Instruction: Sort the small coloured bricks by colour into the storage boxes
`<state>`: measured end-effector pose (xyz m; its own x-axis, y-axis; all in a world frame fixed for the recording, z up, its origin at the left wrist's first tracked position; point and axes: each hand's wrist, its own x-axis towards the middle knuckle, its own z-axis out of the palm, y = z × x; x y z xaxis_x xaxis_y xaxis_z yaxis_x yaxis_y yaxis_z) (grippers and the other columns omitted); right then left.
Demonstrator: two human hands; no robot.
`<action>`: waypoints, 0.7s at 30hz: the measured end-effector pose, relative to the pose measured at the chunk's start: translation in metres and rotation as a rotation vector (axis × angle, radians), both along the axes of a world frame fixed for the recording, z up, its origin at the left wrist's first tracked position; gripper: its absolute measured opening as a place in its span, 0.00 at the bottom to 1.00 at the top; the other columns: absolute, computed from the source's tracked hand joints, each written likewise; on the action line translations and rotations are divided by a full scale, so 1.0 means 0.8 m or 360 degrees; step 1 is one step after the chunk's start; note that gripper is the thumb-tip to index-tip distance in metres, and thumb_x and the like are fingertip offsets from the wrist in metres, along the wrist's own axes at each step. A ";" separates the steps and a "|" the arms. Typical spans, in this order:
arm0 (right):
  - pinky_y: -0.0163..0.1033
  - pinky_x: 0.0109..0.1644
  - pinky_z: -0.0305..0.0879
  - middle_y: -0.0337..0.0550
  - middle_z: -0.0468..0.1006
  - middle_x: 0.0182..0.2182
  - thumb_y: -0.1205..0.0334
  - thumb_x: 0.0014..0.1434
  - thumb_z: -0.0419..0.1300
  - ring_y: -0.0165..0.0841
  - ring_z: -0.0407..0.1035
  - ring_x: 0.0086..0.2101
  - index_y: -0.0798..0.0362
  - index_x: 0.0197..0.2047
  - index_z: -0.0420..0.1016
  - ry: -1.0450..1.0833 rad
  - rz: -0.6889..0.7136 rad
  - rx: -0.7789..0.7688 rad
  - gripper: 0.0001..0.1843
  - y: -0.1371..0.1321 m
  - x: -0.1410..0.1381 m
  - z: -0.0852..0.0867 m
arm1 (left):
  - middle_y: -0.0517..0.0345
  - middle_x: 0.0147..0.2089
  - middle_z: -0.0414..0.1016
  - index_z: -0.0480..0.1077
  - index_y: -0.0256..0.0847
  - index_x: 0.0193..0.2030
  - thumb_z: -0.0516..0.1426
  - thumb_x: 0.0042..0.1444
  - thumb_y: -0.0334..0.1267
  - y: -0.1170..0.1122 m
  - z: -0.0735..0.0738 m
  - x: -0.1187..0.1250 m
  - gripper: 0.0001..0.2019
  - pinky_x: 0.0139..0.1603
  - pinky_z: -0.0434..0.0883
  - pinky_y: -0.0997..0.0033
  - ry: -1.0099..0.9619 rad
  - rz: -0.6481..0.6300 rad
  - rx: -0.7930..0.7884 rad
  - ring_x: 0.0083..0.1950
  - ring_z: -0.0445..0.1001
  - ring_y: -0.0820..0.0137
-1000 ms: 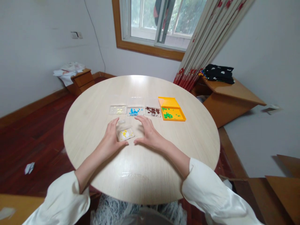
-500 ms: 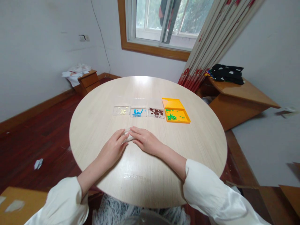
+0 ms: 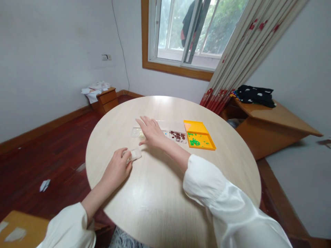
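Note:
Near the middle of the round table (image 3: 165,193), my left hand (image 3: 117,167) has its fingers closed on the left end of a small whitish translucent flat piece (image 3: 136,154). What kind of piece it is cannot be made out. My right hand (image 3: 152,133) reaches forward with fingers spread, over the clear boxes, holding nothing visible. It hides most of the box with blue bits. Left of it shows a clear box (image 3: 134,132) with pale yellow bits. To its right, a clear box (image 3: 178,140) carries dark brown bits, beside an open yellow case (image 3: 209,147) with green bits (image 3: 194,142).
Behind the table are a window (image 3: 196,31) and a floral curtain (image 3: 234,51). A tilted wooden cabinet (image 3: 284,120) with dark cloth (image 3: 256,95) on it stands at the right. A cardboard box (image 3: 28,227) sits at the lower left, and crumpled paper (image 3: 44,185) lies on the floor.
My right hand has left the whitish piece and moved forward over the boxes. My left hand keeps the piece, now slightly further left. The view has shifted.

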<state>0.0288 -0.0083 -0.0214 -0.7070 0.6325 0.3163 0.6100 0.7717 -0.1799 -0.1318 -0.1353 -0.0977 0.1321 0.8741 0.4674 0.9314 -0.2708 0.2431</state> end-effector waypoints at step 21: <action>0.45 0.67 0.50 0.64 0.59 0.63 0.71 0.61 0.49 0.41 0.54 0.63 0.69 0.64 0.56 -0.0288 -0.0019 0.0046 0.28 -0.008 -0.038 -0.079 | 0.36 0.53 0.62 0.65 0.35 0.46 0.49 0.57 0.34 0.034 -0.011 -0.061 0.11 0.53 0.69 0.48 -0.0132 0.0429 0.0015 0.55 0.68 0.51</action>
